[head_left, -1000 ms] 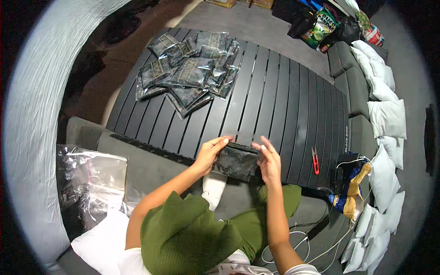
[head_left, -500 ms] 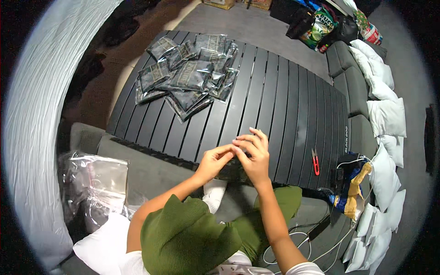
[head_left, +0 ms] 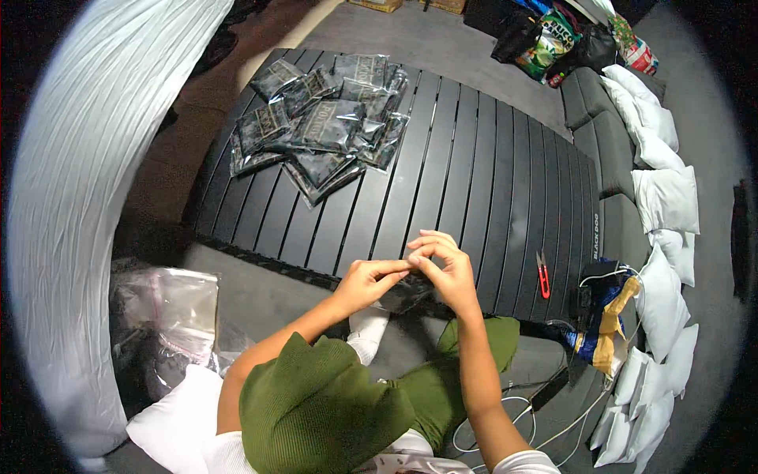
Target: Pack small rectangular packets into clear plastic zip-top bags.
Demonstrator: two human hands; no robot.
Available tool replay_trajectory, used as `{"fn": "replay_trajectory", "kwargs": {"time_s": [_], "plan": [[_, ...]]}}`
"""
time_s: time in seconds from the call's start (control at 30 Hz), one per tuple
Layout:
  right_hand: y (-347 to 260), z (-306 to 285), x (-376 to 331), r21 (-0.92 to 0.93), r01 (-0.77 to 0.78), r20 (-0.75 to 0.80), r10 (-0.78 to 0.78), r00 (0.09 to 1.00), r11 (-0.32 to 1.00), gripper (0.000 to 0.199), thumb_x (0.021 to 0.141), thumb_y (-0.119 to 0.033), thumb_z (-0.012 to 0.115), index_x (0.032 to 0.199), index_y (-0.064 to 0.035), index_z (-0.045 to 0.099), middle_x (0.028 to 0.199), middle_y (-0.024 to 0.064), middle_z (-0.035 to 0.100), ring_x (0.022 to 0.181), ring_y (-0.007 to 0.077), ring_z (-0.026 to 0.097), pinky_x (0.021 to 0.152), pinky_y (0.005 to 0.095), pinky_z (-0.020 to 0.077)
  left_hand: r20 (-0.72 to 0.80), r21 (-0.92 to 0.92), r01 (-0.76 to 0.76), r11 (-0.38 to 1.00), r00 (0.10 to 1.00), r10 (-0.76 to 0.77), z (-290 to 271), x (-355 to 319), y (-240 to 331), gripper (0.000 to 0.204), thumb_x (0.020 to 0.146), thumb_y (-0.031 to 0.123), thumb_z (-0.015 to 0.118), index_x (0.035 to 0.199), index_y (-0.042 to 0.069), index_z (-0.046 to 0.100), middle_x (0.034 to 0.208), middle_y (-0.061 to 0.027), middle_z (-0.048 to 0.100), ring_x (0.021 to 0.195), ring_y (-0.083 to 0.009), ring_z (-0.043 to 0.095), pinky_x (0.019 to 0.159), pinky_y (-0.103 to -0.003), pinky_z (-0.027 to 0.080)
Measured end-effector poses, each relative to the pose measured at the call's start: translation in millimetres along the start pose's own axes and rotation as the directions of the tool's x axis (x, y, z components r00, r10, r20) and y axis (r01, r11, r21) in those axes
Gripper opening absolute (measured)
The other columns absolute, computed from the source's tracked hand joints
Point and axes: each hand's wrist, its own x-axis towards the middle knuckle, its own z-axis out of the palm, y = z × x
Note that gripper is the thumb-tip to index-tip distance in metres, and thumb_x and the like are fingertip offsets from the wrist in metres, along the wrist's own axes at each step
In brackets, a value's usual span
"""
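Both my hands meet over the near edge of the black slatted table (head_left: 493, 201). My left hand (head_left: 369, 283) is closed in a pinch, its fingertips close to those of my right hand (head_left: 446, 268). The right hand pinches with thumb and index finger while its other fingers curve above. Below the fingertips hangs a dark, shiny plastic packet (head_left: 407, 297), partly hidden by the hands and hard to make out against the table edge. A heap of clear-wrapped black packets (head_left: 328, 126) lies at the table's far left.
Red-handled thread snips (head_left: 543, 276) lie on the table's right side. Clear plastic bags (head_left: 185, 308) sit on the grey seat at left, near a white pillow (head_left: 178, 415). A blue-and-gold bag (head_left: 606, 332) and white cables (head_left: 529, 419) are at right, beside several white pillows (head_left: 667, 201).
My hands have shifted slightly right and down, still together. The right hand's raised fingers have bent inward, and more of the dark packet shows beneath them.
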Motion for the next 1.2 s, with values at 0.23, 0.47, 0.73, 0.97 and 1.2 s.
{"fn": "replay_trajectory", "kwargs": {"time_s": [0.23, 0.47, 0.73, 0.97, 1.2], "plan": [[-9, -8, -8, -0.156, 0.022, -0.076, -0.034, 0.997, 0.988, 0.006, 0.074, -0.010, 0.065, 0.078, -0.0052, 0.065, 0.095, 0.0042, 0.064, 0.110, 0.0267, 0.048, 0.091, 0.0376, 0.0374, -0.026, -0.105, -0.050, 0.993, 0.999, 0.048, 1, 1, 9, 0.025, 0.084, 0.011, 0.057, 0.108, 0.003, 0.060, 0.100, -0.0100, 0.065, 0.090, -0.0124, 0.062, 0.078, -0.026, 0.048], [-27, -2, -11, -0.576, 0.252, -0.001, -0.309, 0.951, 0.778, 0.012, 0.067, -0.015, 0.068, 0.077, -0.0084, 0.065, 0.100, 0.0039, 0.061, 0.111, 0.0286, 0.047, 0.093, 0.0474, 0.0347, -0.023, -0.021, 0.044, 0.999, 0.999, -0.045, 2, -3, 5, 0.023, 0.083, 0.013, 0.058, 0.103, 0.001, 0.061, 0.095, -0.0108, 0.066, 0.084, -0.0129, 0.063, 0.073, -0.026, 0.049], [-29, -1, -12, -0.628, 0.298, 0.055, -0.340, 0.939, 0.719, 0.010, 0.066, -0.012, 0.066, 0.074, -0.0056, 0.062, 0.099, 0.0038, 0.060, 0.109, 0.0281, 0.048, 0.094, 0.0473, 0.0348, -0.042, 0.131, -0.047, 0.990, 0.998, 0.053, 4, -5, 3, 0.019, 0.081, 0.013, 0.060, 0.098, 0.006, 0.064, 0.090, -0.0117, 0.066, 0.076, -0.0188, 0.065, 0.066, -0.028, 0.050], [-23, -1, -9, -0.630, 0.302, 0.057, -0.345, 0.937, 0.715, 0.009, 0.064, -0.009, 0.064, 0.067, -0.0056, 0.057, 0.098, 0.0029, 0.060, 0.107, 0.0273, 0.049, 0.093, 0.0455, 0.0355, -0.020, 0.154, -0.076, 0.985, 0.997, 0.080, 5, -5, -4, 0.021, 0.081, 0.015, 0.059, 0.099, 0.007, 0.064, 0.091, -0.0106, 0.066, 0.078, -0.0206, 0.066, 0.068, -0.029, 0.051], [-7, -7, -13, -0.347, 0.070, -0.201, -0.147, 0.969, 0.935, 0.005, 0.064, -0.004, 0.062, 0.067, -0.0052, 0.058, 0.096, 0.0043, 0.062, 0.104, 0.0259, 0.050, 0.089, 0.0388, 0.0382, 0.065, 0.037, 0.021, 0.999, 0.998, -0.023, 3, 1, 6, 0.025, 0.084, 0.020, 0.058, 0.107, 0.011, 0.062, 0.094, -0.0084, 0.066, 0.085, -0.0147, 0.064, 0.073, -0.026, 0.049]]}}
